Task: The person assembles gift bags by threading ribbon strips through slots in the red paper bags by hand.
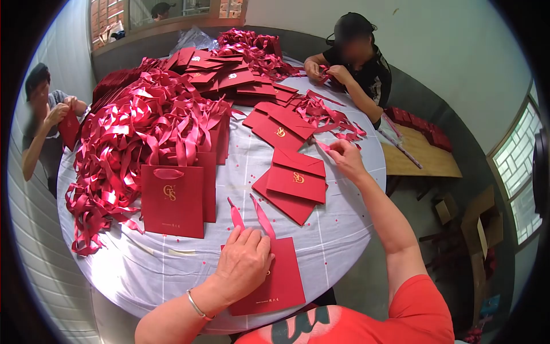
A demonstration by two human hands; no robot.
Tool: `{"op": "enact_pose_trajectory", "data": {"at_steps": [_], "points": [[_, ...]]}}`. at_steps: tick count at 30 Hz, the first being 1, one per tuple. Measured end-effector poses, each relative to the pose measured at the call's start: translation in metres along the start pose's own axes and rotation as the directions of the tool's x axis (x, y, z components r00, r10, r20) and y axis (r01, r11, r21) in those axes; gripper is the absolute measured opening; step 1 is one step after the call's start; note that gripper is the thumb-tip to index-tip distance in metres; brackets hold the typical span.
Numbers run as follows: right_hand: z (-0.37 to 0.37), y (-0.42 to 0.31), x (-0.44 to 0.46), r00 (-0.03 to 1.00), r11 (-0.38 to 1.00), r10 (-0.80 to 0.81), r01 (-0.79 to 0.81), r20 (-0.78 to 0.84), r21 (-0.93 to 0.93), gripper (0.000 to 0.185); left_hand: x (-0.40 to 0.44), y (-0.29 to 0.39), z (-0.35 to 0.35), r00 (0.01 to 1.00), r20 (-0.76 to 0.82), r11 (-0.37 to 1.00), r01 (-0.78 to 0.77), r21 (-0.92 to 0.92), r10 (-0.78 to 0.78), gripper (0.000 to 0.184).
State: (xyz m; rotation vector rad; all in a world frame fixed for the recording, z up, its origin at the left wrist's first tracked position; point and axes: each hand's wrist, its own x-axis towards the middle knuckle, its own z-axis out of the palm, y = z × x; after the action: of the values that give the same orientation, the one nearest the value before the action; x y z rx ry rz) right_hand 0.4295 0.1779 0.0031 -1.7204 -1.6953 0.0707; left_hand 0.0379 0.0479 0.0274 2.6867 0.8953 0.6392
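Near the table's front edge lies a red paper bag [286, 275] with gold print, two pink ribbon ends [262, 218] reaching out past its top. My left hand [243, 261] rests on the upper part of this bag, fingers extended over the ribbon bases. Farther right, my right hand [345, 157] pinches the end of a pink ribbon [323, 146] beside the stacked red envelopes [283, 129]. Between my hands are more red envelopes [296, 182], overlapping at an angle. Another red bag [172, 200] with a ribbon handle lies to the left.
A large heap of ribboned bags [143, 126] covers the left of the round table [338, 229]. More envelopes and ribbons lie at the back. Co-workers sit at left [46, 120] and back right [378, 69], handling red items. A wooden table [424, 160] holds red boxes.
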Motion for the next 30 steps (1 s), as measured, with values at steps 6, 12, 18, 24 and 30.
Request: {"op": "enact_pose_trajectory", "data": {"at_steps": [6, 12, 18, 24, 30], "points": [[-0.037, -0.085, -0.048, 0.960, 0.487, 0.251, -0.236, 0.124, 0.841, 0.014, 0.005, 0.001, -0.004, 0.954, -0.286, 0.991, -0.112, -0.073, 0.087, 0.036], [-0.037, -0.166, -0.106, 0.947, 0.439, 0.012, -0.294, 0.322, 0.849, 0.010, -0.002, 0.008, -0.001, 0.944, 0.252, 0.345, 0.313, -0.885, -0.211, 0.031], [-0.003, -0.203, -0.147, 0.939, 0.382, -0.095, -0.272, 0.330, 0.883, 0.008, 0.003, 0.007, 0.005, 0.878, 0.435, -0.342, 0.353, -0.871, -0.200, 0.031], [0.017, -0.210, -0.156, 0.981, 0.258, 0.042, -0.191, 0.187, 0.947, 0.011, 0.003, 0.002, 0.001, 0.884, 0.426, -0.277, 0.367, -0.888, -0.192, 0.037], [0.024, -0.208, -0.160, 0.986, 0.333, 0.056, -0.164, 0.155, 0.929, 0.009, 0.001, 0.006, 0.001, 0.882, 0.446, -0.192, 0.415, -0.889, -0.156, 0.025]]}}
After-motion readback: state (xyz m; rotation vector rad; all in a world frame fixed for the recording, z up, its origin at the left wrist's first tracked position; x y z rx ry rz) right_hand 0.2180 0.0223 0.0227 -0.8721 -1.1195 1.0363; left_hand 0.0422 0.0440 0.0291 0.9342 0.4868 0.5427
